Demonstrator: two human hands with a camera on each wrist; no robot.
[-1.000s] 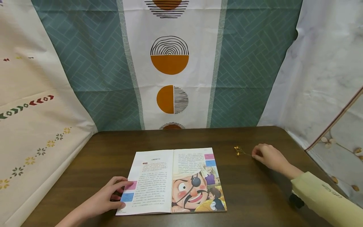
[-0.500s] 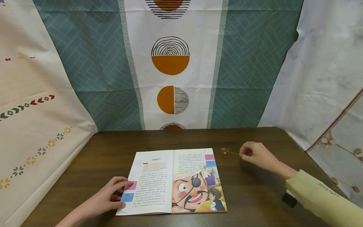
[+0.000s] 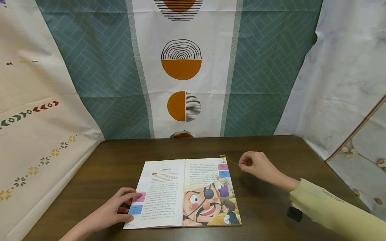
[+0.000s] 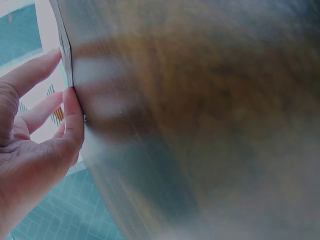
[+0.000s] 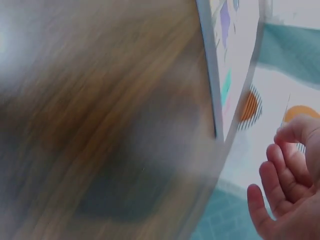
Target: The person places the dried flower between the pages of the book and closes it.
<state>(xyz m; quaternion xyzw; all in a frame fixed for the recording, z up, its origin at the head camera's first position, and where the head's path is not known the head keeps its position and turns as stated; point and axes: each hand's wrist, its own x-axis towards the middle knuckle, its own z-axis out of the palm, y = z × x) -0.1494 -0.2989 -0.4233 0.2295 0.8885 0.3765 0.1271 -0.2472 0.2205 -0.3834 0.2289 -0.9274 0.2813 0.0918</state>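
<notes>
In the head view an open picture book (image 3: 163, 197) lies on the dark wooden table, text on its left page and a cartoon pirate on the right. My left hand (image 3: 116, 209) rests at the book's left edge, its index fingertip on the pink tab and its thumb near the lower corner. In the left wrist view, that hand's fingertips (image 4: 72, 100) are right at the page edge. My right hand (image 3: 259, 167) pinches the thin stem of a sprig with small yellow flowers (image 3: 223, 160). The flower heads overlap the book's upper right corner in the head view.
A small black object (image 3: 294, 214) shows beneath the right sleeve (image 3: 331, 204). Behind the table (image 3: 120, 150) hangs a green and white patterned cloth (image 3: 196, 67). Other cloths hang at the left and right sides.
My right hand has moved left with the flower sprig, from the table's right side to the book's upper right corner. My left hand and the book have stayed in place.
</notes>
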